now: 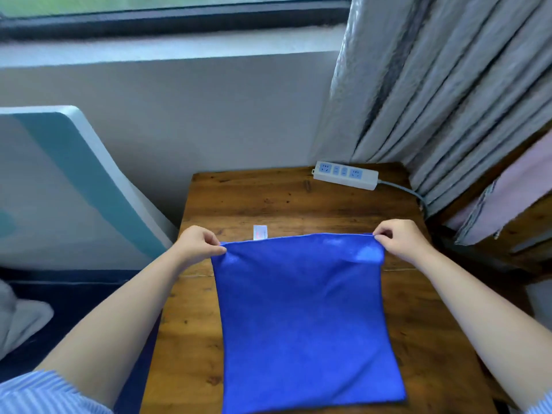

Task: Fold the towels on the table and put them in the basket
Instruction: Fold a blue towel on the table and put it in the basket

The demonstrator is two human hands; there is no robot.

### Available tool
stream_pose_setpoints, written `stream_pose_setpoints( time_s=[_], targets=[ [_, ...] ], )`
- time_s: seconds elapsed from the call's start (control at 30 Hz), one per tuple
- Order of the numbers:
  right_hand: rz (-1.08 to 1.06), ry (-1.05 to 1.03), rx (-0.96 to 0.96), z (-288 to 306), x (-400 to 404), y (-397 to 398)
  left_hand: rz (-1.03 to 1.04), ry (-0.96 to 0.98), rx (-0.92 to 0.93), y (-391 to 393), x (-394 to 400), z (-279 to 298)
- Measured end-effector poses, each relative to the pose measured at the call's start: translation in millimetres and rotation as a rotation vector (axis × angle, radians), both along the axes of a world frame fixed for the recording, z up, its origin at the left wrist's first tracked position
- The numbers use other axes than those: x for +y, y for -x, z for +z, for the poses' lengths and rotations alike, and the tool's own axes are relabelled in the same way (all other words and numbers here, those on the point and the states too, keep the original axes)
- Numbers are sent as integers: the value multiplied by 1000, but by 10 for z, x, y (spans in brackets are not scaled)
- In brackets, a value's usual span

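The near edge of the blue towel (301, 324) runs out of the bottom of the picture, so its full length cannot be seen, and both forearms are cut off at the lower corners, where striped sleeves just show. A small white care label (260, 232) sticks up from the towel's far edge; it carries reddish print too blurred to read. The white power strip (345, 175) at the far right of the wooden surface (254, 201) has blue socket faces, and its grey cord disappears behind the grey curtain (448, 85).

The towel is a plain, bright blue microfibre cloth, lying flat along the middle of the surface with its far edge lifted slightly. The left hand (198, 245) pinches the far left corner between thumb and fingers (219, 249), the other fingers curled in. The right hand (398, 237) pinches the far right corner the same way, and the cloth beneath it sags into a soft fold with a paler sheen. The top edge is stretched nearly straight between the two hands. Left of the surface leans a white and teal panel (74, 180).
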State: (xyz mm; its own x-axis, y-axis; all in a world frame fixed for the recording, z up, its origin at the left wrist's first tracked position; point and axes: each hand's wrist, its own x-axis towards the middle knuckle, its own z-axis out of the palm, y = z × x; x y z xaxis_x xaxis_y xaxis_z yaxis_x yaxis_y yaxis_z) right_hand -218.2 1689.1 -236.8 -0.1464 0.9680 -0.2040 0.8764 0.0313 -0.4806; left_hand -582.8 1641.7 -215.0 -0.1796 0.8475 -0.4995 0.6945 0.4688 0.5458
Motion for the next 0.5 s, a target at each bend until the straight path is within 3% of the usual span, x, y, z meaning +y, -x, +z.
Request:
stream_pose_setpoints(
  time_s=[0.17,0.33,0.4,0.5],
  targets=[
    [-24,-254,59,429,-313,31,-110,-274,212,46,-272,396],
    [171,-745,-20,987,-609,81,-284,-543,551,55,-436,981],
    [138,-923,-57,1210,-641,95,-168,-795,565,33,-459,1228],
    [-144,-1149,8,1515,-663,140,16,-1207,438,-49,-500,1579]
  ],
)
